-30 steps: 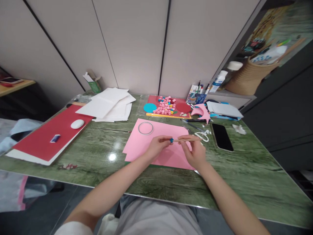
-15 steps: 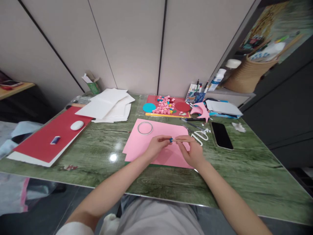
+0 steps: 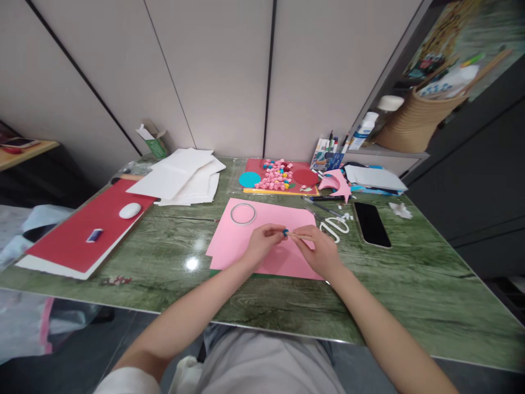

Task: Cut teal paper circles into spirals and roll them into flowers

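Observation:
Above the pink paper [image 3: 229, 235], my left hand [image 3: 264, 243] is closed, its fingertips pinching a small blue piece [image 3: 286, 233], perhaps rolled paper. My right hand [image 3: 322, 253] grips a thin pale stick [image 3: 303, 237] whose tip meets the blue piece. Whether the strip is wound on the stick or only touching it is too small to tell. A silvery ring [image 3: 243, 214] lies on the pink paper, up and left of my hands. White-handled scissors [image 3: 330, 230] rest just beyond my right hand.
Pink, blue and yellow paper bits [image 3: 274, 176] are heaped at the back beside a blue disc [image 3: 250, 179] and a red disc [image 3: 305, 177]. A phone [image 3: 372, 224] lies at right. White sheets [image 3: 176, 175] and red card [image 3: 82, 230] are at left.
Both hands stay nearly in place over the pink paper. The stick and my right fingers have shifted slightly at the blue piece; the view has tilted a little.

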Tool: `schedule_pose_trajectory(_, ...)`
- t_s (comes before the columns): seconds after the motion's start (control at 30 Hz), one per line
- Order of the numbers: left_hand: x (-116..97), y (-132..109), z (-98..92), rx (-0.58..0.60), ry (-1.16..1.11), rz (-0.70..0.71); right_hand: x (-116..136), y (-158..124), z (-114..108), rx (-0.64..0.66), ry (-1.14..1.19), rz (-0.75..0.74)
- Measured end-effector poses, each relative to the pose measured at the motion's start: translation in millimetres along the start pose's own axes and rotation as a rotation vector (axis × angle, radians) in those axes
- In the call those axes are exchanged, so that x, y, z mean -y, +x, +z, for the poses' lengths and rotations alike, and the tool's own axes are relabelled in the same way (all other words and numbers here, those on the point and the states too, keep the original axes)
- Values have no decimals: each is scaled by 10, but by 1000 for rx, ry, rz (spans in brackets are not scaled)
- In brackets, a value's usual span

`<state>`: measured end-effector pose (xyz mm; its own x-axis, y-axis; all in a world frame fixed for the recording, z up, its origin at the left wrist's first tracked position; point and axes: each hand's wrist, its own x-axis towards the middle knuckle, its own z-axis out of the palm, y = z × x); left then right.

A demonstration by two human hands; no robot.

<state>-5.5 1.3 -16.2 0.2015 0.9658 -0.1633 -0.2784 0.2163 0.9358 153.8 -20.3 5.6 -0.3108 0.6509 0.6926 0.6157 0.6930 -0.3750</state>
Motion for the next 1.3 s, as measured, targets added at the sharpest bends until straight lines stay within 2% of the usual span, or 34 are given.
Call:
schedule_pose_trajectory(0.33, -15, -21, 25, 15, 4, -16, 12, 10, 10, -21, -9, 49)
schedule_pose_trajectory(0.5, -58, -30, 22, 20, -96, -55, -29, 23, 5, -39, -1, -6)
schedule_pose_trajectory(0.7, -46, 36, -44, -14, -110, -29, -17, 72, -30, 124, 39, -55)
schedule_pose_trajectory(0.9, 7, 73, -65, -8, -117, 12, 17, 80, -30, 171, 31, -125)
schedule_pose_trajectory(1.3, 39, 55, -47, -41, -137, 9, 0, 75, -12, 117, 11, -130)
